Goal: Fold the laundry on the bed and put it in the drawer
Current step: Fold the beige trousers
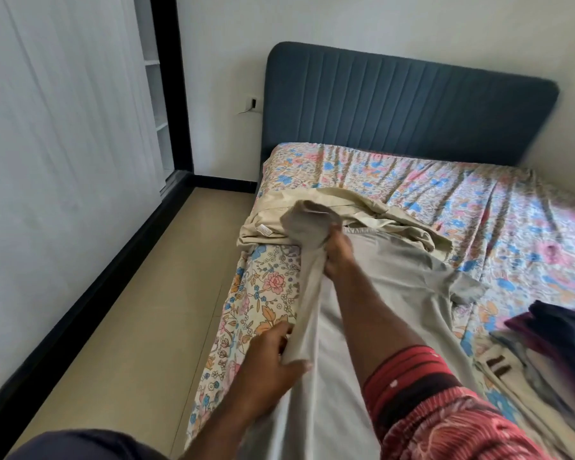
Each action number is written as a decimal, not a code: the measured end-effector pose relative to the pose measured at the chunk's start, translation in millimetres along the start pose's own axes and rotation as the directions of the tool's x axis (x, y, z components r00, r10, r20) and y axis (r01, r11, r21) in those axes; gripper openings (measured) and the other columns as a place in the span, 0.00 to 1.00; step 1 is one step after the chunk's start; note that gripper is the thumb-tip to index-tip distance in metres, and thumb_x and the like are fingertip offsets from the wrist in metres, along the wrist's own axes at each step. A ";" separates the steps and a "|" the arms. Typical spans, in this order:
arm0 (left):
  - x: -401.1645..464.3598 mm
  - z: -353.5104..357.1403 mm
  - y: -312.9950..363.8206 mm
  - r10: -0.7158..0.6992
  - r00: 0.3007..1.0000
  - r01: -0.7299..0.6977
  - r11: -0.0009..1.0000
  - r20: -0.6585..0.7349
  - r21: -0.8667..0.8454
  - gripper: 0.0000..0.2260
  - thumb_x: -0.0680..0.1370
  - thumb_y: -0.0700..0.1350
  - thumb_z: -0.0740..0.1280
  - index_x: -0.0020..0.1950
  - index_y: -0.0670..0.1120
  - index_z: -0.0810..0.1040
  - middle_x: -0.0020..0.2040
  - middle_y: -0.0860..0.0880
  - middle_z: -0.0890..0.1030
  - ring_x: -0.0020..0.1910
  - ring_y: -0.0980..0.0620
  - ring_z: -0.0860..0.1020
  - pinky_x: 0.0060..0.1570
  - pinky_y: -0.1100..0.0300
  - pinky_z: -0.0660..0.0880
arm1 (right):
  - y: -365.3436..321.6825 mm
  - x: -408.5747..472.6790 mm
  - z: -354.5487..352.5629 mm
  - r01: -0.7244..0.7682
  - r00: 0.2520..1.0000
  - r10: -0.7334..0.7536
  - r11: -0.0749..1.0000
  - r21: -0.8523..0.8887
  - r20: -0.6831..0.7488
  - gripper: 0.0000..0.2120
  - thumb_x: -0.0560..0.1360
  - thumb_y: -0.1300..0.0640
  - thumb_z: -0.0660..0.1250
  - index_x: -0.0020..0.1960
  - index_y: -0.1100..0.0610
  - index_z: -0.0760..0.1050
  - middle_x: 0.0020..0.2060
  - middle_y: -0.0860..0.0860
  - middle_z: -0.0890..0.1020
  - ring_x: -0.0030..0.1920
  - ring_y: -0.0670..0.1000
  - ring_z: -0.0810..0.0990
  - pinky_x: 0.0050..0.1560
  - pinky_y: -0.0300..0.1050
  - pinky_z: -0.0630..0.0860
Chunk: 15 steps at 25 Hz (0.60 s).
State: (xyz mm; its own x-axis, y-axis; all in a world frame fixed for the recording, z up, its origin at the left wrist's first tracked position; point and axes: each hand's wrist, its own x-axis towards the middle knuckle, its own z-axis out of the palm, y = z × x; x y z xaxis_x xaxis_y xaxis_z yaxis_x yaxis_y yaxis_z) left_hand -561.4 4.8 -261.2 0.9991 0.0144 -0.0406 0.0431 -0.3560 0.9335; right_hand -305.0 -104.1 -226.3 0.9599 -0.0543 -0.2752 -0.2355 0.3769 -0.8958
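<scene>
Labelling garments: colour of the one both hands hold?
Plain light grey garment, clearest in the head view.

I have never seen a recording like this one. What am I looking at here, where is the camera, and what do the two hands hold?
There is no machine here. A person wears one wide-angle camera on the head, so the single picture looks forward and down over that person's own arms.

The surface is a bed with a flowered sheet and a dark blue headboard. On it lies a grey garment, spread out flat. Beyond it is a crumpled beige garment, and at the right edge a pile of other clothes.

Both hands hold the grey garment along its left side. The left hand, nearer the camera, grips the edge with curled fingers. The right hand, farther away, grips a bunched part and lifts it off the bed. This looks like the start of a fold. No drawer is in view.
</scene>
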 end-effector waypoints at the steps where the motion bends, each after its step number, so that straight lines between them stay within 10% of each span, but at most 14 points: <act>1: 3.2 13.9 9.6 0.027 1.000 -0.028 0.994 0.011 0.104 0.20 0.70 0.50 0.76 0.61 0.54 0.78 0.49 0.57 0.83 0.46 0.58 0.82 0.45 0.62 0.80 | -5.3 14.0 -26.1 0.011 0.991 -0.029 0.990 -0.139 -0.129 0.19 0.83 0.51 0.64 0.62 0.68 0.77 0.49 0.62 0.85 0.39 0.57 0.85 0.36 0.47 0.81; 3: 4.3 43.0 21.1 0.049 0.997 -0.067 0.923 0.057 0.378 0.18 0.69 0.55 0.76 0.57 0.55 0.78 0.44 0.57 0.81 0.43 0.57 0.80 0.40 0.62 0.74 | -4.6 24.8 -77.4 -0.079 0.948 -0.144 0.759 -0.646 -0.285 0.21 0.81 0.48 0.65 0.60 0.66 0.78 0.50 0.59 0.84 0.46 0.59 0.84 0.44 0.48 0.82; 6: -3.9 63.7 15.7 -0.009 0.995 -0.046 0.843 0.101 0.536 0.18 0.69 0.58 0.77 0.54 0.53 0.79 0.47 0.55 0.82 0.46 0.54 0.80 0.45 0.59 0.75 | 2.1 30.3 -119.8 -0.078 0.977 -0.153 0.407 -0.910 -0.152 0.20 0.72 0.49 0.76 0.57 0.61 0.80 0.50 0.54 0.82 0.53 0.58 0.82 0.42 0.43 0.80; 11: -24.4 36.2 1.9 -0.093 0.989 0.021 0.866 0.118 0.499 0.16 0.63 0.58 0.79 0.37 0.55 0.74 0.37 0.57 0.77 0.39 0.56 0.77 0.38 0.58 0.72 | -0.5 23.1 -138.5 0.010 0.961 -0.187 0.758 -0.652 -0.203 0.23 0.69 0.65 0.76 0.60 0.48 0.78 0.52 0.60 0.84 0.42 0.60 0.85 0.37 0.57 0.85; 15: -50.0 22.5 3.1 -0.150 0.969 0.035 0.867 0.194 0.498 0.16 0.63 0.56 0.80 0.42 0.58 0.75 0.46 0.57 0.81 0.47 0.55 0.80 0.47 0.57 0.77 | -10.5 21.2 -149.7 0.075 0.940 -0.259 0.791 -0.608 -0.221 0.17 0.72 0.68 0.71 0.52 0.47 0.80 0.49 0.60 0.84 0.37 0.57 0.82 0.30 0.51 0.83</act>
State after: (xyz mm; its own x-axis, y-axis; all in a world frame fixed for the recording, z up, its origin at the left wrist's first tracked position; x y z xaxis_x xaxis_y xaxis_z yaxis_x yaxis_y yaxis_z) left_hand -611.2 -18.0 -264.3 0.9617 -0.1142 -0.2491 0.0715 -0.7730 0.6304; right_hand -305.0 -247.6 -275.0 0.9300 -0.3524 -0.1041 -0.2068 -0.2679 -0.9410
